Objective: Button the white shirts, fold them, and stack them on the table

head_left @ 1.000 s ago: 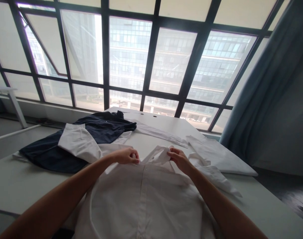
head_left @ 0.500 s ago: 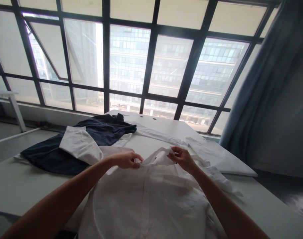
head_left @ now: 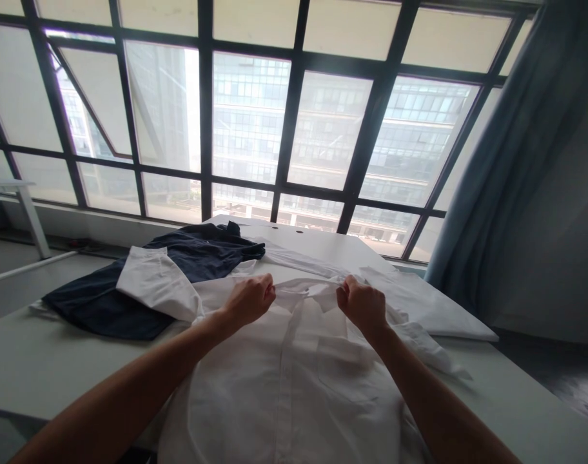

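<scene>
A white button-front shirt (head_left: 284,380) lies spread in front of me, its collar at the far end and its lower part running out of the bottom of the view. My left hand (head_left: 250,298) is closed on the left side of the collar. On the collar's right side, my right hand (head_left: 364,303) grips the cloth in a fist. Between the two fists the collar (head_left: 306,285) is drawn out in a nearly straight band. One white sleeve (head_left: 158,280) stretches left across a dark navy garment (head_left: 105,299).
White folded cloth (head_left: 420,299) rests at the right, and another white garment (head_left: 298,258) lies behind the collar. The white table (head_left: 13,361) reaches toward a large window (head_left: 248,116). A blue-grey curtain (head_left: 507,174) hangs at the right.
Both hands have turned from fingertip pinches into fists on the collar. The collar has gone from a raised, crumpled loop to a flatter, straighter band.
</scene>
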`<state>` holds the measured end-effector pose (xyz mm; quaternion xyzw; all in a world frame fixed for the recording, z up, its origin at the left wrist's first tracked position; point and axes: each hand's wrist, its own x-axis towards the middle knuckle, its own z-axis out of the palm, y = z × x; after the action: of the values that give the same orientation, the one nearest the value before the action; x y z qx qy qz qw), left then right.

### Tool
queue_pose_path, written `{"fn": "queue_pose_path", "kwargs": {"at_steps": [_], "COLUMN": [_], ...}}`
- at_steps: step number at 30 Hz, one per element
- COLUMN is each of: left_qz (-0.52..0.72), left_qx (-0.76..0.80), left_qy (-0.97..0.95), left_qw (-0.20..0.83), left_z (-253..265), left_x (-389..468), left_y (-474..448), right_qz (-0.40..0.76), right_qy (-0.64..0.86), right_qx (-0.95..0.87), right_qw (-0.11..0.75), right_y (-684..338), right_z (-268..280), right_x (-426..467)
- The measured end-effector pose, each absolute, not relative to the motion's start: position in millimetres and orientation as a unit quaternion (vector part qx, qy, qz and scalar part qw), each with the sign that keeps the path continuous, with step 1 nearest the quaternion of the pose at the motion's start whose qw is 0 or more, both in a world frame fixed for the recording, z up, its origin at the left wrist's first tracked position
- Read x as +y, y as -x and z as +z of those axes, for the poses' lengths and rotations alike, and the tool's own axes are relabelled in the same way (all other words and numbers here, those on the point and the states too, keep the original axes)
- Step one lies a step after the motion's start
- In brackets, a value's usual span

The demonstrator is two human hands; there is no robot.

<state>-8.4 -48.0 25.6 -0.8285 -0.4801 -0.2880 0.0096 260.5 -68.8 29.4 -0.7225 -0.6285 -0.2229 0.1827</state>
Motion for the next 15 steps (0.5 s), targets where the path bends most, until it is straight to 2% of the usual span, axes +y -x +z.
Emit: {"fn": "queue_pose_path", "kwargs": {"at_steps": [4, 8, 12, 15], "left_qz": [-0.341, -0.368, -0.366, -0.365], "left_qx": [-0.46, -0.408, -0.382, -0.391], "left_qy": [0.817, 0.831, 0.838, 0.828], "left_qw": [-0.069, -0.089, -0.137, -0.167], "left_z": [20.6, 14.0, 10.8, 13.2], "left_x": [-43.5, -41.4, -41.0, -39.7], "left_y": [7.4, 5.5, 5.4, 8.1], "right_qz": [-0.233, -0.211, -0.125, 0.004], "right_qy": [0.732, 0.742, 0.761, 0.74], "right_qx": [-0.619, -0.615, -0.613, -0.637], "right_qw": [0.164, 0.16, 0.173, 0.215], "right_y": [-263.4, -265.3, -267.2, -272.2], "right_z": [28.5, 24.7, 22.9, 20.3], "right_x": [-65.3, -60.7, -61.6, -64.2]}}
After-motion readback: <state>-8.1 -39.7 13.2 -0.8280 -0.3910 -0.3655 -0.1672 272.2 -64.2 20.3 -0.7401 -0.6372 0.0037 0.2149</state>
